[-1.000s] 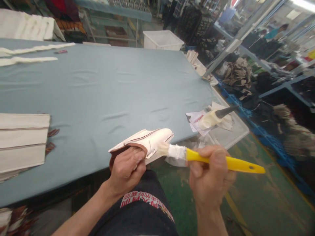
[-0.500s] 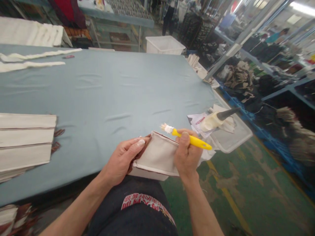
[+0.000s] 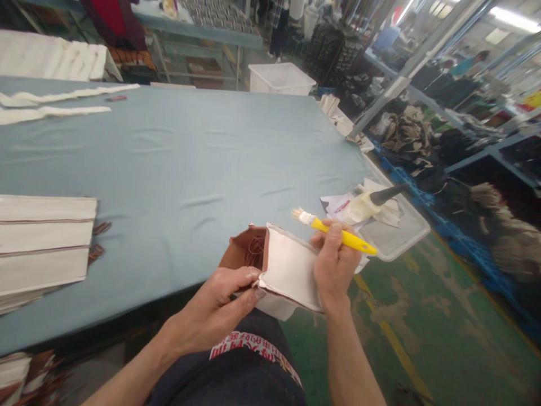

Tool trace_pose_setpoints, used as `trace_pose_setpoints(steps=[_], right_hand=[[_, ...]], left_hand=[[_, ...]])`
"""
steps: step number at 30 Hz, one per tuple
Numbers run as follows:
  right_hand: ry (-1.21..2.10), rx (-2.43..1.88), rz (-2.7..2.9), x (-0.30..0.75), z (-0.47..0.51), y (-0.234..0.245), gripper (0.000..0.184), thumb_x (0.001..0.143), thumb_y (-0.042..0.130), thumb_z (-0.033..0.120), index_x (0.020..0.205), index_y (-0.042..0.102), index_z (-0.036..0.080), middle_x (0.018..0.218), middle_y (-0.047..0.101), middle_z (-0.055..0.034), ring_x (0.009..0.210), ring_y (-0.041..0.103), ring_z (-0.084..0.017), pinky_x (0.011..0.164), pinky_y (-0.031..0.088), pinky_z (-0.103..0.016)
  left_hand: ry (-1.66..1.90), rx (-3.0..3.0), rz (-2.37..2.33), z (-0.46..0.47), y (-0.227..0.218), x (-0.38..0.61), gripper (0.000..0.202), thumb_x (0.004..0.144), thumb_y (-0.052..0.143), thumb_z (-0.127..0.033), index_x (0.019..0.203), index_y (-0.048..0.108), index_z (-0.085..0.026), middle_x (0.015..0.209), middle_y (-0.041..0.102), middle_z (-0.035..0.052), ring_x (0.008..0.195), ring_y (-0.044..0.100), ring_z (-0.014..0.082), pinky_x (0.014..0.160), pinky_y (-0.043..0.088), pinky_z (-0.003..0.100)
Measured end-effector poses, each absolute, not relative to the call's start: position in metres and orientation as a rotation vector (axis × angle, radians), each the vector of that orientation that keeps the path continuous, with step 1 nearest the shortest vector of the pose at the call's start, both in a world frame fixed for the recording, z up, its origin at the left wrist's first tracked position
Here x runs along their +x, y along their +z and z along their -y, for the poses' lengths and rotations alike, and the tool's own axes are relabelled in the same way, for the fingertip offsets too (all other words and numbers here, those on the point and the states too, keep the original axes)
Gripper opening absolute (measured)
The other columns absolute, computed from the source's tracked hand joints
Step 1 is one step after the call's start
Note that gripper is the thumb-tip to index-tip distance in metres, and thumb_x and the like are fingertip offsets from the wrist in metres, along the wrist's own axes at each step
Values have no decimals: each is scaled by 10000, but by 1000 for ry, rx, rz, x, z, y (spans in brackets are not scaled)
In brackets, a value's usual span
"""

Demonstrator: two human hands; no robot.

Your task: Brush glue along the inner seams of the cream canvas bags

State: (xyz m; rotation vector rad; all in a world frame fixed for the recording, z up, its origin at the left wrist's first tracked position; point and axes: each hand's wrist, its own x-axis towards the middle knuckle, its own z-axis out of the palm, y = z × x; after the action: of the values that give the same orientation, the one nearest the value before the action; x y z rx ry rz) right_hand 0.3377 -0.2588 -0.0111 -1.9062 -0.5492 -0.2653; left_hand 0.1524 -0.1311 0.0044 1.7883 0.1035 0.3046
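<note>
A box-shaped cream fabric piece [image 3: 291, 262] with brown edging is held over the table's front edge. Its open end faces left and shows a brown lining with thin brown cords inside. My left hand [image 3: 228, 296] pinches the near corner of that open end, thumb and fingers closed on the edge; white residue marks the fingertips. My right hand [image 3: 338, 262] steadies the piece's right end and also grips a yellow-handled brush [image 3: 350, 239]. The brush's pale bristles, with white paste at their base, point up and left above the piece.
Flat cream panels [image 3: 46, 242] lie stacked on the blue-covered table [image 3: 190, 152] at left. To the right, a white tray [image 3: 395, 248] holds a pale bottle with a black tip [image 3: 363, 206] and paper scraps. White strips [image 3: 63, 96] and a white bin [image 3: 281, 79] are farther back.
The fabric piece has turned, and its open end with the brown lining now shows. My left hand has shifted to the near corner. My right hand and brush moved slightly right.
</note>
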Motion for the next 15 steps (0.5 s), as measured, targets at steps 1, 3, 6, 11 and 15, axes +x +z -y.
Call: trace_pose_setpoints(steps=[1,3,6,11,15], right_hand=[[-275,-1867,523,335,261,-7,427,1055,465,519,977,679,158,646,664,-5,566,643,-168,599,525,-301],[-255,-1801,511,326,269,4,406,1056,495,515,950,682,170,597,633,24,516,611,-143,557,505,-268],[-66,-1715,590,306,283,24,405,1070,520,491,853,678,187,510,555,61,422,525,-100,455,416,-206],[53,-1635,622,278,290,41,312,1067,579,399,846,673,200,477,516,90,358,455,-64,394,361,-157],[67,-1657,639,261,287,38,295,1068,574,350,822,647,205,467,482,101,338,428,-55,367,330,-146]], left_hand=[[334,1826,-102,132,3,151,277,1053,501,-174,791,592,-185,704,561,-49,613,482,94,600,401,196],[391,1918,-115,133,-1,149,270,1050,491,-147,800,582,-190,724,591,-38,629,513,104,614,424,201],[514,2074,-121,135,-8,145,252,1038,485,-110,818,569,-199,765,650,-13,680,586,127,669,470,220],[759,2227,-124,137,-15,145,273,1009,497,-43,809,493,-229,719,643,-24,644,605,125,634,461,219],[875,2362,-99,137,-20,150,251,1011,492,-44,845,499,-232,744,698,16,648,631,159,628,474,258]])
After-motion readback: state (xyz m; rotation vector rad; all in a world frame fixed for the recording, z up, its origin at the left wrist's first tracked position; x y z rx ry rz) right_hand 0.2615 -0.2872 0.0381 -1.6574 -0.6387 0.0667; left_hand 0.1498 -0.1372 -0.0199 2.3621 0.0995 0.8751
